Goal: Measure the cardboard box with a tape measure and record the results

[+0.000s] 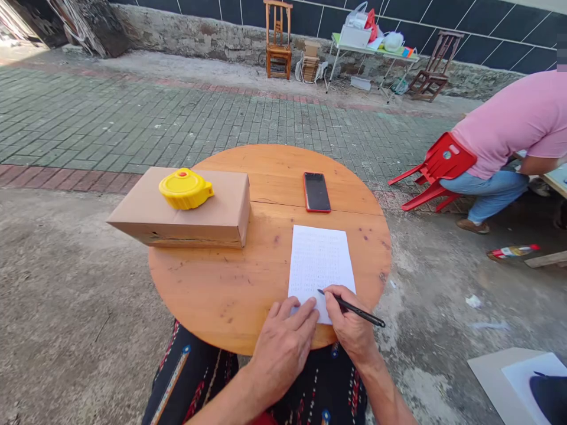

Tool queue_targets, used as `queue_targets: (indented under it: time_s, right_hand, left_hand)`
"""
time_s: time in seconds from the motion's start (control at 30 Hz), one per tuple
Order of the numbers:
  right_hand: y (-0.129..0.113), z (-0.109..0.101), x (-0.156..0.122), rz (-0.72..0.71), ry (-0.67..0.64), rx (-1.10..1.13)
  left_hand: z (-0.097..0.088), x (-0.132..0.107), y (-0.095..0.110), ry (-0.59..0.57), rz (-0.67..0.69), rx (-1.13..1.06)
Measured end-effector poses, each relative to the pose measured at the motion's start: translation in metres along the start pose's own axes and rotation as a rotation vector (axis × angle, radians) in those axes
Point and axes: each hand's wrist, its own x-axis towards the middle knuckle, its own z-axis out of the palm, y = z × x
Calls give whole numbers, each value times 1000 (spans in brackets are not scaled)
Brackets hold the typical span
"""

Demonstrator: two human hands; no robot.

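Head view: a black pen (359,310) is pinched between the thumb and fingers of the right hand (353,330), its tip set at the lower part of a white sheet of paper (319,257). The sheet is laid near the close edge of a round wooden table (221,286) and is covered with rows of small, faint handwriting, too fine to be read. By the left hand (287,341) nothing is gripped; it is laid palm down with loosely bent, slightly parted fingers, and the sheet's lower left corner is covered by the fingertips. Beyond the sheet, near its far edge, a dark-screened phone (316,192) in a red case is placed. On the table's left side a closed cardboard box (228,203) is set, its left end projecting past the rim, and on its top a yellow rounded case (185,190) with a red button is rested. To the right, a red plastic chair (449,156) is occupied by a person in a pink shirt (516,127), bent forward. Against the far wall, a wooden chair (279,50) and a folding table (410,57) loaded with bags are seen.
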Motion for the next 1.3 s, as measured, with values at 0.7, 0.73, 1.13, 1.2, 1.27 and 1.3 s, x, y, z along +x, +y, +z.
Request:
queue_targets:
  time_s: [0.7, 0.73, 1.13, 1.2, 1.27, 1.3]
  right_hand:
    - [3, -2, -3, 22, 24, 2]
    - [4, -1, -5, 37, 45, -3]
    - [2, 3, -5, -21, 140, -21]
    - [1, 3, -5, -20, 140, -21]
    - [1, 3, -5, -15, 135, -17]
    - [1, 4, -5, -15, 134, -16]
  left_hand:
    - [-4, 2, 1, -5, 6, 18]
    - [-4, 2, 0, -6, 4, 20]
    - [-4, 2, 1, 12, 2, 17]
    - [-4, 1, 1, 12, 1, 9]
    - [-4, 1, 1, 8, -1, 7]
    - [-4, 1, 1, 7, 0, 8]
